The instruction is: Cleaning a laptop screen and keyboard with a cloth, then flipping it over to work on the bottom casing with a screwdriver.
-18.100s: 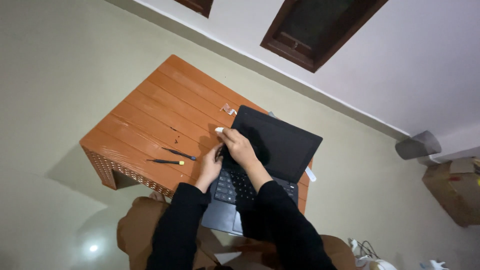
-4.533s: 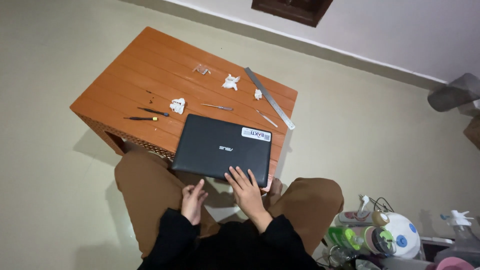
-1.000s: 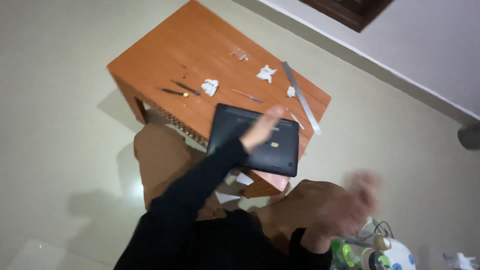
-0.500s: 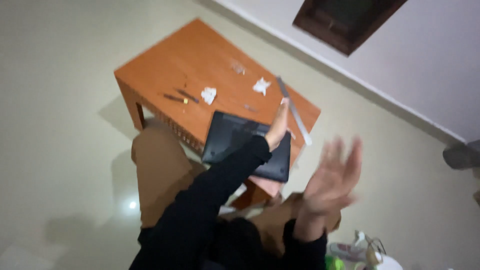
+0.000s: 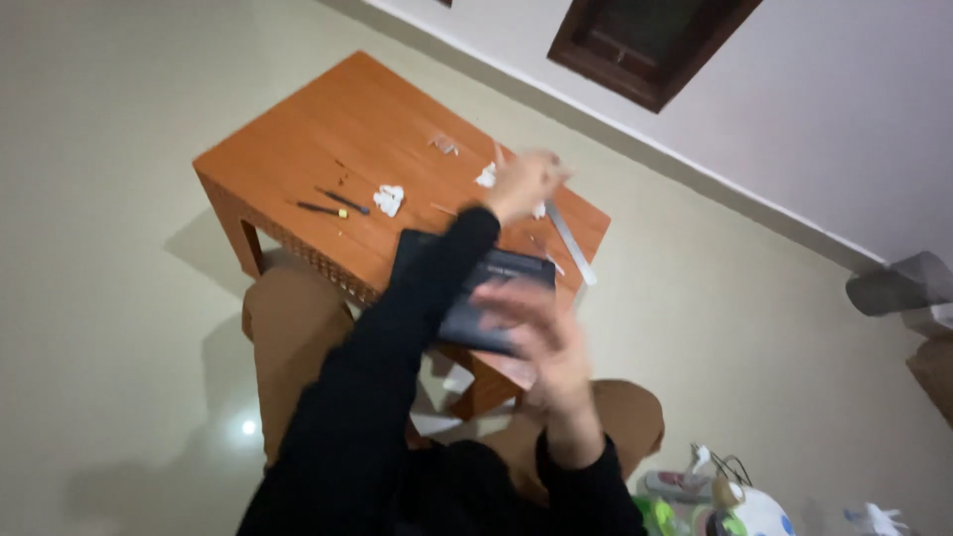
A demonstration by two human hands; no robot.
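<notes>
Left hand (image 5: 523,184) blurred — over smooth wooden table (image 5: 298,149).

Bench (image 5: 298,129) far-left corner open; laptop (image 5: 476,308), steel ruler (image 5: 574,243), paper wads (image 5: 388,199), screwdrivers (image 5: 333,205) crowd the near-right half.

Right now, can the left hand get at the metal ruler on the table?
Probably yes. The left hand is already stretched over the far part of the table, and the metal ruler lies just beside it with nothing between them. The hand is blurred, so contact is unclear.
</notes>
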